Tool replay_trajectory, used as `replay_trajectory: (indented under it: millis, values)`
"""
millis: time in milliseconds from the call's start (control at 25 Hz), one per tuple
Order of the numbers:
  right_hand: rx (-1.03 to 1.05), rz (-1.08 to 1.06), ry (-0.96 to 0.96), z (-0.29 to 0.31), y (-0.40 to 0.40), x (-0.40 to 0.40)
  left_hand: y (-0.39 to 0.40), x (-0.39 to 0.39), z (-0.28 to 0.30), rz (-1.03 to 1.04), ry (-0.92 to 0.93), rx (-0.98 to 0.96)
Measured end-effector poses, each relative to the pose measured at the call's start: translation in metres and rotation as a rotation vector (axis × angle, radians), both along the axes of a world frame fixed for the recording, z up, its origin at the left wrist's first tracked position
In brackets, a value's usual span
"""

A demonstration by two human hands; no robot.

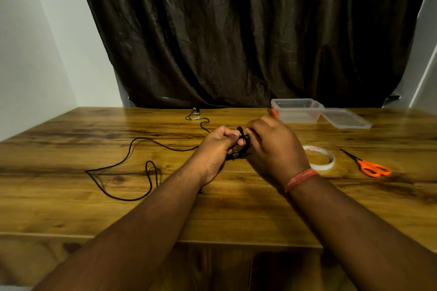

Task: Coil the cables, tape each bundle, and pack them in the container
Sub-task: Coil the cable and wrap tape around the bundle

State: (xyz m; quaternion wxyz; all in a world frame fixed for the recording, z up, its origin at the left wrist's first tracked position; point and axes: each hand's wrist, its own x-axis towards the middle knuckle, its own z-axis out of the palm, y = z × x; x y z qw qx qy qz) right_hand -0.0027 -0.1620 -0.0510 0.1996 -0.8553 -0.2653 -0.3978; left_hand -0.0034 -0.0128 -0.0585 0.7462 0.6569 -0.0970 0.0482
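A small coil of black cable (243,143) sits between my two hands at the table's middle. My left hand (220,146) pinches its left side and my right hand (272,144) closes on its right side. A second black cable (132,163) trails loose over the left of the wooden table (71,208), with its jack plug (203,192) beside my left forearm. More thin cable with earbuds (196,114) lies near the far edge. A roll of white tape (322,158) rests just right of my right wrist. The clear container (296,110) stands open at the back right.
The container's clear lid (345,118) lies flat beside it on the right. Orange-handled scissors (369,165) lie right of the tape. A dark curtain (236,30) hangs behind the table. The table's near edge runs under my forearms.
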Motion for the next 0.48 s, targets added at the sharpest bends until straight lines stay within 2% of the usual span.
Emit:
replay_trajectory:
  millis: [480]
  values:
    - [0.023, -0.013, 0.055, 0.0003, -0.0046, 0.0020, -0.0001, 0.0027, -0.0013, 0.040, 0.005, 0.026]
